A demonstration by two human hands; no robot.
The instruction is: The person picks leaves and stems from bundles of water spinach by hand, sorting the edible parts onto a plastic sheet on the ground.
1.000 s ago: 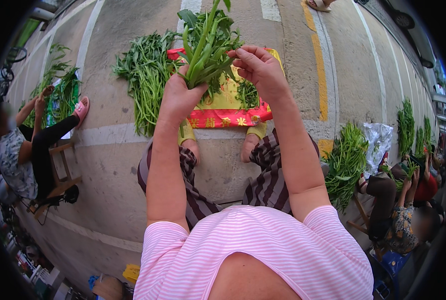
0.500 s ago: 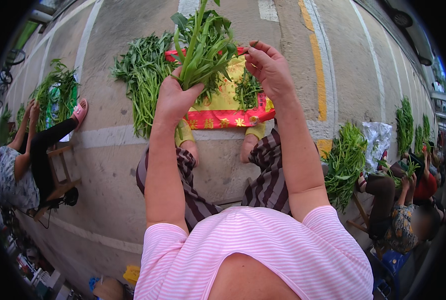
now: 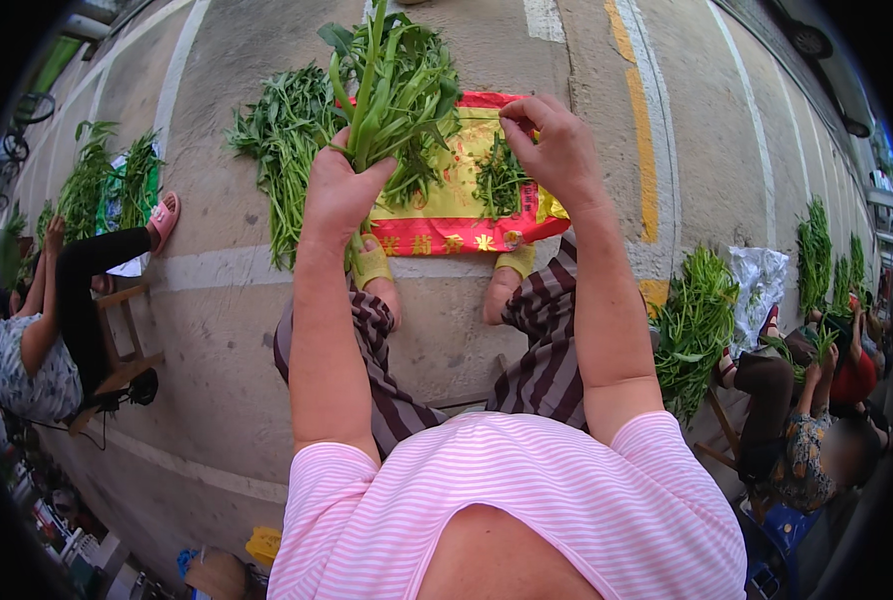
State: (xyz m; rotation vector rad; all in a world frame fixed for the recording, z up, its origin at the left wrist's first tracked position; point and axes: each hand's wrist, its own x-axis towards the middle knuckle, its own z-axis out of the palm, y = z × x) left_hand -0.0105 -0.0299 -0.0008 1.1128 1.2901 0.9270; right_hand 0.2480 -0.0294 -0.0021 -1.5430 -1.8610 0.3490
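A bunch of leafy water spinach [image 3: 395, 90] stands upright in my left hand [image 3: 339, 190], thumb and fingers wrapped round its thick pale-green stems. To the right of it, my right hand [image 3: 559, 150] is raised with thumb and fingertips pinched together. Whatever may be between those fingertips is too small to make out. Below both hands a red and yellow sack [image 3: 447, 215] lies flat on the ground. On its right part sits a small pile of green trimmings [image 3: 500, 180]. A larger heap of water spinach [image 3: 292, 150] lies left of the sack, partly behind my left hand.
My feet in yellow slippers [image 3: 372, 262] rest at the sack's near edge. More greens [image 3: 697, 325] lie to the right beside a silvery sheet [image 3: 757, 285]. Seated people work with greens on both sides, one on a wooden chair [image 3: 122, 340] at left.
My right hand has shifted slightly right and down, turning its back upward. The dark scrap seen at its fingertips no longer shows. My left hand still grips the bunch, now slightly lower and further left.
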